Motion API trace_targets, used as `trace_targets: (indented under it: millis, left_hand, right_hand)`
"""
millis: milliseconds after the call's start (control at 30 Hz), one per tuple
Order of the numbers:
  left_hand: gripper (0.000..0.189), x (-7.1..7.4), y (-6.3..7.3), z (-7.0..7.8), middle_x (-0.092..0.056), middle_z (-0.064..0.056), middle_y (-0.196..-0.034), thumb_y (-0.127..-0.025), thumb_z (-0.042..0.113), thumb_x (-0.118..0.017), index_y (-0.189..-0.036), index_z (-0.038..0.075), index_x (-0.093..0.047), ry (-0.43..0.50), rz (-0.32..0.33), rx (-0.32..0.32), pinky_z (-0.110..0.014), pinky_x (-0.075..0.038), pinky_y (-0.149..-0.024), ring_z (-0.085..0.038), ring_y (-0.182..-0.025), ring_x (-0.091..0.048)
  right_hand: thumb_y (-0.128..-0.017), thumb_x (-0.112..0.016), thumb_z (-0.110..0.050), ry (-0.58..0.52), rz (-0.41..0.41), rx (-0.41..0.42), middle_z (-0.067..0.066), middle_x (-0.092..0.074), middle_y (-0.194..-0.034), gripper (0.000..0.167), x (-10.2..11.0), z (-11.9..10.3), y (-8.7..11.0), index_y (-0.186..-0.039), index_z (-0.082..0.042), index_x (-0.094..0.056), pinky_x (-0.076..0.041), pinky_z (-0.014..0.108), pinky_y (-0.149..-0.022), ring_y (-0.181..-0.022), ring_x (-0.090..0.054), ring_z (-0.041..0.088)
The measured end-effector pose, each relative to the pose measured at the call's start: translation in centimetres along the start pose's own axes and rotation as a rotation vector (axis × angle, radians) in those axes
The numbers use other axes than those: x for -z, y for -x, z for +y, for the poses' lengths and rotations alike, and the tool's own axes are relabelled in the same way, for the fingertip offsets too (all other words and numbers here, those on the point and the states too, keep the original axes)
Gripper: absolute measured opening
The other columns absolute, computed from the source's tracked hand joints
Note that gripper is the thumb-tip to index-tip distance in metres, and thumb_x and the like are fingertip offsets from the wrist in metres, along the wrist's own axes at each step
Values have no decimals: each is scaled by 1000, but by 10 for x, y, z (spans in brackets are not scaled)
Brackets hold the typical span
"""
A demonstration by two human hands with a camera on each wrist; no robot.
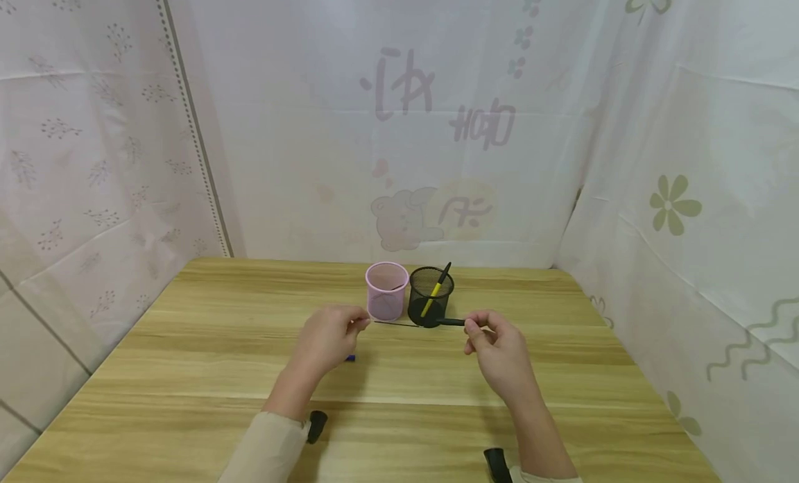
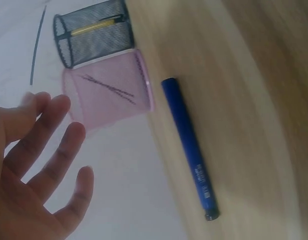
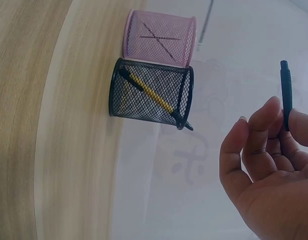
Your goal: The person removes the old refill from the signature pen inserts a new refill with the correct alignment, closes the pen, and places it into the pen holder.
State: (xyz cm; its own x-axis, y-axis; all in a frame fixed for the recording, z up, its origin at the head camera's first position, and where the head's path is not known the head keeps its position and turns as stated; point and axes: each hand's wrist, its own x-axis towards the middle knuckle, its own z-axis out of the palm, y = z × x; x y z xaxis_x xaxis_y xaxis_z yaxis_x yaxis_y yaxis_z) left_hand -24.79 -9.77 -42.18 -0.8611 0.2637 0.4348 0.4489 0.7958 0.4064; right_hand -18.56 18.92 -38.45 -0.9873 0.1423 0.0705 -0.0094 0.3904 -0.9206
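Observation:
My left hand (image 1: 329,337) pinches one end of a thin dark pen refill (image 2: 38,45) between thumb and forefinger; its other fingers are spread loosely in the left wrist view. My right hand (image 1: 504,351) pinches a short black pen barrel (image 3: 286,92) between thumb and fingers. The refill points toward the barrel, a small gap apart in the head view. Beyond the hands stands a pink mesh pen holder (image 1: 385,306) with thin dark sticks inside. Touching or nearly touching it is a black mesh pen holder (image 3: 151,107), where a yellow-and-black pen (image 1: 435,290) leans.
A blue pen (image 2: 189,145) lies on the wooden table (image 1: 187,372) below my left hand, which mostly covers it in the head view. Patterned pale curtains (image 1: 299,122) hang along the table's back and sides.

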Motion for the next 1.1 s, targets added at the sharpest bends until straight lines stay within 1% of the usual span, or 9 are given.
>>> trace_targets:
  millis: [133,367,433,500,633,733,833,1000,1100]
  left_hand:
    - [9,-5,-2,-2,-82,2,-96,-101,20,-74,-101,18,-83,-31,-25,19,-40,-60,-75,-15,-81,-73]
    - [15,-13,-12,-2,-82,3,-103,-104,27,-71,-109,21,-83,-75,-115,98,-46,-61,-84,-20,-90,-76]
    - [17,-15,-14,-3,-82,2,-104,-104,27,-70,-112,20,-83,-83,-134,100,-47,-61,-83,-20,-90,-76]
    - [17,-17,-17,-3,-82,2,-102,-104,27,-70,-112,20,-83,-91,-150,100,-45,-60,-81,-19,-86,-73]
    - [14,-20,-19,-2,-79,3,-93,-104,26,-70,-107,21,-83,-104,-176,103,-42,-56,-73,-15,-75,-63]
    - [12,-21,-19,-2,-74,4,-86,-103,25,-71,-101,21,-81,-111,-188,106,-40,-52,-70,-14,-71,-57]
    - [12,-23,-20,-2,-71,4,-82,-103,24,-71,-97,20,-81,-121,-196,103,-39,-49,-67,-15,-70,-55]
    - [17,-30,-22,-5,-62,3,-74,-102,22,-71,-87,18,-76,-173,-208,76,-38,-43,-62,-16,-67,-51]
    - [20,-33,-23,-8,-59,3,-71,-102,22,-71,-82,19,-72,-196,-217,60,-38,-42,-60,-16,-66,-49]
  right_hand:
    - [-111,-58,-22,-2,0,1,7,-63,-106,20,0,-1,0,-120,-6,-66,-48,27,-68,-81,-66,15]
    - [-111,-58,-21,3,-1,3,8,-63,-106,19,0,-1,1,-119,-6,-67,-47,26,-68,-81,-66,15]
    - [-111,-58,-20,6,-2,7,8,-63,-106,19,0,0,1,-119,-5,-67,-48,26,-69,-81,-66,15]
    - [-111,-58,-20,6,-2,10,8,-63,-106,19,0,-1,1,-119,-5,-66,-49,26,-70,-81,-66,15]
    - [-111,-58,-20,8,1,10,8,-63,-106,19,0,-1,1,-119,-5,-66,-50,26,-72,-81,-66,15]
    - [-111,-58,-20,11,0,11,8,-63,-105,20,1,-2,1,-120,-4,-66,-50,26,-72,-80,-66,14]
    - [-111,-58,-20,12,-2,18,8,-64,-105,21,1,-2,0,-121,-4,-66,-50,26,-74,-80,-66,14]
    - [-111,-58,-21,19,-4,15,7,-64,-105,20,1,-2,0,-121,-5,-67,-51,27,-76,-80,-66,14]
    - [-111,-58,-22,26,-5,14,8,-65,-105,21,1,-2,-1,-122,-6,-67,-51,27,-76,-80,-66,14]
